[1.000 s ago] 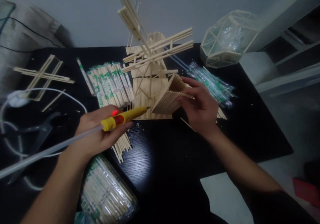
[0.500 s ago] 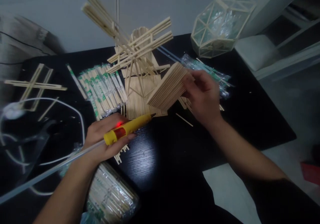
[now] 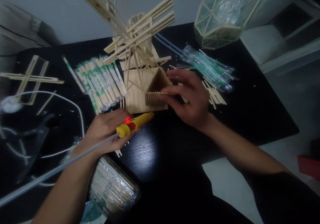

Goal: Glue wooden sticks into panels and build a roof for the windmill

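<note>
My left hand [image 3: 107, 130] is closed around a yellow hot glue gun [image 3: 136, 123] with a small red light lit. A long translucent glue stick [image 3: 87, 154] runs out of its back end. My right hand [image 3: 190, 98] grips a small open wooden box [image 3: 153, 98] made of thin sticks, its fingers at the right side. The box sits over the front of a flat stick base [image 3: 135, 100]; whether it touches is unclear. Behind it stands a windmill-like stick model [image 3: 136, 47] with crossed blades.
Wrapped chopsticks [image 3: 100, 82] lie left of the base, another wrapped bundle [image 3: 207, 65] to the right, and a large pack [image 3: 113, 187] in front. A faceted clear-panelled frame [image 3: 221, 20] stands at the back right. A white cable [image 3: 81, 117] loops at the left.
My right hand has lowered the box and turned it, so its open inside now shows instead of a flat side. The glue gun has shifted slightly right.
</note>
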A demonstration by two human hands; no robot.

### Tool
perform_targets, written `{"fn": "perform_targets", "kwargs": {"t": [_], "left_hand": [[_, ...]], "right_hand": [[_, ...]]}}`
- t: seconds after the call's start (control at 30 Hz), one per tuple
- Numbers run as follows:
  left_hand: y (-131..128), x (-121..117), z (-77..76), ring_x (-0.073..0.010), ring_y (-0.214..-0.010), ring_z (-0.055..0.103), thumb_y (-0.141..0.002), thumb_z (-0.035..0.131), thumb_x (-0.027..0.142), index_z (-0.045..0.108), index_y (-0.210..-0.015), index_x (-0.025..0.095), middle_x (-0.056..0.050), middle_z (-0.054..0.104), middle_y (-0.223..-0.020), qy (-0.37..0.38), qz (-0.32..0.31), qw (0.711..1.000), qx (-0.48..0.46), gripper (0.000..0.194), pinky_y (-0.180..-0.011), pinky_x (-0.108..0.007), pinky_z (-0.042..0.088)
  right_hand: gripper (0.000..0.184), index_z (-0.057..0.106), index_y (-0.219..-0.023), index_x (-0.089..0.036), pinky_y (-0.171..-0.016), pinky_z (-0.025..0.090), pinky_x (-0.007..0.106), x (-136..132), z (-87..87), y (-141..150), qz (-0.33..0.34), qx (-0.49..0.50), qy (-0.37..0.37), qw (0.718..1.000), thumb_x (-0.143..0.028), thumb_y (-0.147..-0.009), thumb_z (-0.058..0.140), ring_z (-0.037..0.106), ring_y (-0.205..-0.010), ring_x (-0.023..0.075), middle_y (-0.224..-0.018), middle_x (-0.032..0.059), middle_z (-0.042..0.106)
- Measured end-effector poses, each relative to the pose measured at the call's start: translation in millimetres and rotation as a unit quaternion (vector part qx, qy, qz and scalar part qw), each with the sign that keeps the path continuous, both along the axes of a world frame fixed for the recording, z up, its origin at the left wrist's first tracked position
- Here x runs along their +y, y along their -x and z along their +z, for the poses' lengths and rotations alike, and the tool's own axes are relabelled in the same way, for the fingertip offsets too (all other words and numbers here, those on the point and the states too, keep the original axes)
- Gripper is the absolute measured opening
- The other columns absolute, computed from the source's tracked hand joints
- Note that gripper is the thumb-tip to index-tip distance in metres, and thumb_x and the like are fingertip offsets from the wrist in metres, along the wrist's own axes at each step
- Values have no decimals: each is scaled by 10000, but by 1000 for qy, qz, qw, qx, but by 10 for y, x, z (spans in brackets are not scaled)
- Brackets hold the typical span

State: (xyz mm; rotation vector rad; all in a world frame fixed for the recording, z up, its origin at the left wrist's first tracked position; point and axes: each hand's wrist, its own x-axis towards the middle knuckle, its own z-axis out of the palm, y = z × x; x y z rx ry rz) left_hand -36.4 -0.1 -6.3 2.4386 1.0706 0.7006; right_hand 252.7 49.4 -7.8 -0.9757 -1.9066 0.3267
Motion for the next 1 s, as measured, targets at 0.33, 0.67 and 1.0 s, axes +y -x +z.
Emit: {"fn": "perform_targets", "kwargs": {"t": [0.33,0.67,1.0], "left_hand": [[-100,-1,-109,-171,-745,679,-1006,675,409,663,-1006,214,-37,677,-924,39,20,997,60,195,-589,-270,514],[-122,-91,-22,-179,-723,728,-961,753,380,686,-1038,234,-27,712,-844,-114,19,986,-116,178,-570,-293,580],[-114,-123,-68,-179,-710,727,-980,730,414,709,-995,216,-35,724,-832,-123,55,981,-143,200,-570,-306,584]], "right_hand": [[138,772,-1029,-311,-947,696,508,9,8,-7,-12,82,72,994,-432,-961,769,727,-1190,301,-1348,56,685],[294,750,-963,-278,-898,668,440,174,93,-144,-26,322,323,890,-556,-888,806,734,-1141,269,-1150,25,773],[351,772,-860,-235,-975,654,484,257,41,-152,32,422,513,747,-493,-707,956,745,-1071,279,-985,34,797]]}}
